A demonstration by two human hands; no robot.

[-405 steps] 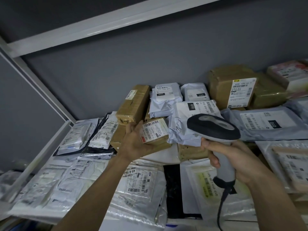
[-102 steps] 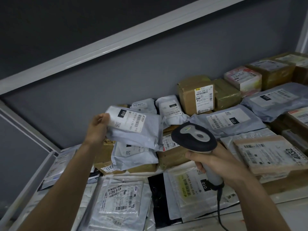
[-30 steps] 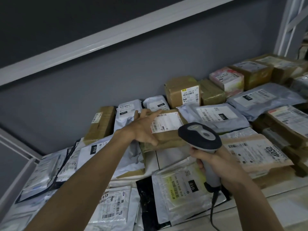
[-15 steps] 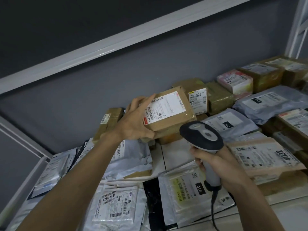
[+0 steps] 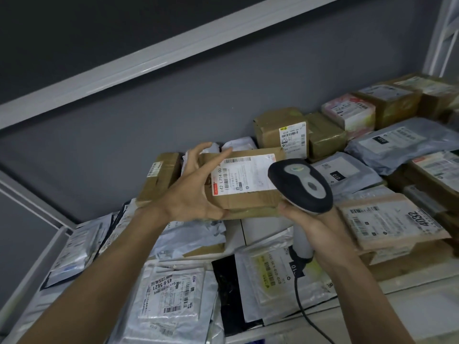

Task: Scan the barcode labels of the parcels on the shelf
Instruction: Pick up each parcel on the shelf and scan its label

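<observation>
My left hand (image 5: 191, 192) grips a brown cardboard parcel (image 5: 244, 202) by its left end and holds it above the shelf, its white barcode label (image 5: 243, 175) turned towards me. My right hand (image 5: 315, 224) is wrapped round the handle of a grey and black barcode scanner (image 5: 301, 186). The scanner's head sits just right of the label, overlapping the parcel's right end. A black cable (image 5: 301, 301) hangs from the handle.
Parcels crowd the white shelf (image 5: 409, 309): grey mailer bags (image 5: 173, 301) in front, brown boxes (image 5: 282, 130) along the grey back wall, a flat parcel marked 4032 (image 5: 387, 219) at right. A white shelf beam (image 5: 149, 63) crosses overhead. A white frame post (image 5: 437, 33) stands at right.
The brown parcel has come down and levelled, its label now flatter towards me. The scanner head has moved up closer to the parcel's right end.
</observation>
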